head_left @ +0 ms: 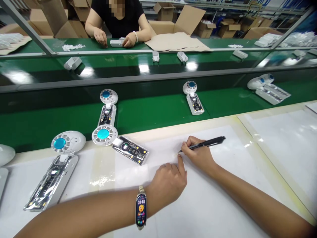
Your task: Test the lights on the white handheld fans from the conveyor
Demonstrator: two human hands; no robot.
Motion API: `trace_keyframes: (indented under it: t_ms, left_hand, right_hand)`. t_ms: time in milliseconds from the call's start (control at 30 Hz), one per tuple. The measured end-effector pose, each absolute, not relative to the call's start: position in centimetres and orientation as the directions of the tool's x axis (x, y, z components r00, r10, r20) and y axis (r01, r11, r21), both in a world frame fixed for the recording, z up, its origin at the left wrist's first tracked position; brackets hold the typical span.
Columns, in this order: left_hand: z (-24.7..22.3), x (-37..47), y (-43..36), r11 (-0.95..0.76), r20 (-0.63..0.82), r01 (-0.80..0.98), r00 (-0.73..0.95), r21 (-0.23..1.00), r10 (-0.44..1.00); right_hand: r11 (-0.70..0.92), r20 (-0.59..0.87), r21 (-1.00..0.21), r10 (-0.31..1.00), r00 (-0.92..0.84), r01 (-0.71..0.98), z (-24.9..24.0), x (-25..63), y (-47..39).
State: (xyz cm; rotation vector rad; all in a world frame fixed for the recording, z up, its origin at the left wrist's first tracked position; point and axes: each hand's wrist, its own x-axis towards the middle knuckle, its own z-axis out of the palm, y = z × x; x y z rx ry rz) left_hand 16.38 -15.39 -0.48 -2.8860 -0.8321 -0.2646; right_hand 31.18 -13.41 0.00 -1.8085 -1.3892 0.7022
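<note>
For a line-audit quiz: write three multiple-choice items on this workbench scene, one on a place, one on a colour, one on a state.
1. Where does the tip of the black pen rest?
A. on the white work surface
B. on the green conveyor belt
C. on a cardboard box

2. What colour is the round centre of the white handheld fan nearest the left hand?
A. red
B. turquoise
C. yellow

3. What is the right hand doing?
A. lying open
B. gripping the pen
C. holding a fan

Answers: 1 A, the tip meets the white surface beside the left forefinger. 2 B, the hub is turquoise. 3 B, the fingers are closed around the pen's barrel.
</note>
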Motion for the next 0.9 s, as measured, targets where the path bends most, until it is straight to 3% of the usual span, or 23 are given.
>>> trace_keyframes:
  t_ms: [900]
  left_hand:
    - [-0.57, 16.52, -15.26, -0.834, 0.239, 0.544, 0.826, -0.095, 0.511]
  right_hand:
    - [-0.113, 0.032, -0.832, 0.968, 0.249, 0.543, -0.01, 31.18, -13.48]
